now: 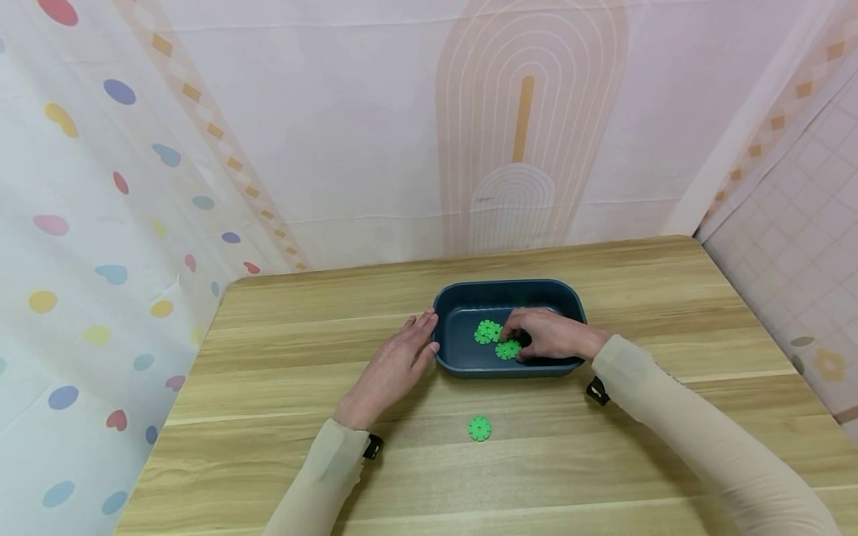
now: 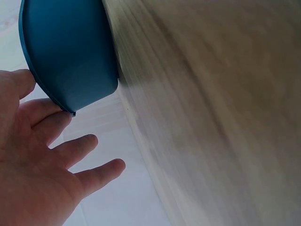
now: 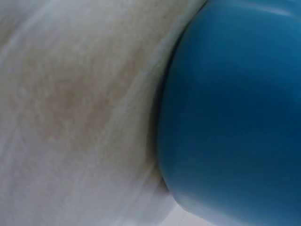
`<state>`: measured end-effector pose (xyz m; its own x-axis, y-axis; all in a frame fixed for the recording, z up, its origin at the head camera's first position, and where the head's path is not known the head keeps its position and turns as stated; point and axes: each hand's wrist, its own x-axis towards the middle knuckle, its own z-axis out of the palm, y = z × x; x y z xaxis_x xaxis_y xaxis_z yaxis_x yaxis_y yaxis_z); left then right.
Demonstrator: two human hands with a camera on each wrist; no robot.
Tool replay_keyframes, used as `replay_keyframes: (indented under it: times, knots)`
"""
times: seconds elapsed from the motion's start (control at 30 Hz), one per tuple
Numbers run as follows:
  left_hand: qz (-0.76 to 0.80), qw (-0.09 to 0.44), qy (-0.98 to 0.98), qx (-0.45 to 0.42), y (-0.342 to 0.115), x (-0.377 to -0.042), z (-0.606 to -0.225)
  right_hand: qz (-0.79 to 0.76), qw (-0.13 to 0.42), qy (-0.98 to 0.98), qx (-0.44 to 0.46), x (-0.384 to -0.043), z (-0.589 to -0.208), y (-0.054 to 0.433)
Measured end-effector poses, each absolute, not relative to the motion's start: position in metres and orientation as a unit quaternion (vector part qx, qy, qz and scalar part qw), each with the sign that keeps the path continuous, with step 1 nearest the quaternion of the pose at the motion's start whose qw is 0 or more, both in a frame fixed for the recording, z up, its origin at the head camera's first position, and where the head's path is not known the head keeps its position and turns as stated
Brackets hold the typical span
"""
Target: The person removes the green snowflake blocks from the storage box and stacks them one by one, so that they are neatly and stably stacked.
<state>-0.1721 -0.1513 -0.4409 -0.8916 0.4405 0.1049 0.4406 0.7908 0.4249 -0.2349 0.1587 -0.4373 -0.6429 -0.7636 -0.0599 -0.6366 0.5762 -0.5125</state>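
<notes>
A dark blue oblong bin (image 1: 462, 370) stands on the wooden table. Several green notched plastic discs (image 1: 484, 332) lie inside it, some overlapping. My left hand (image 1: 395, 362) is at the bin's left end, fingers extended, fingertips right at the rim. In the left wrist view, the thumb and nearest fingers of the left hand (image 2: 44, 141) meet the bin's edge (image 2: 70, 56), the other fingers spread free. My right hand (image 1: 546, 333) reaches down into the bin over its right end, bent fingers and thumb among the discs; I cannot tell whether it pinches one.
One more green disc (image 1: 479, 429) lies flat on the table (image 1: 268, 387) in front of the bin. A patterned cloth (image 1: 335, 149) hangs behind the table's back edge. The right wrist view is filled by the bin's outer wall (image 3: 235, 117) and a blurred pale wood surface.
</notes>
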Motion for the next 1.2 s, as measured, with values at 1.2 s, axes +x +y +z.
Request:
replay_keyframes:
  times: [1.2]
  knots:
    - [-0.228, -0.003, -0.945, -0.234, -0.151, -0.174, -0.442, -0.248, 0.136, 0.882, -0.377, -0.230, -0.428, 0.158]
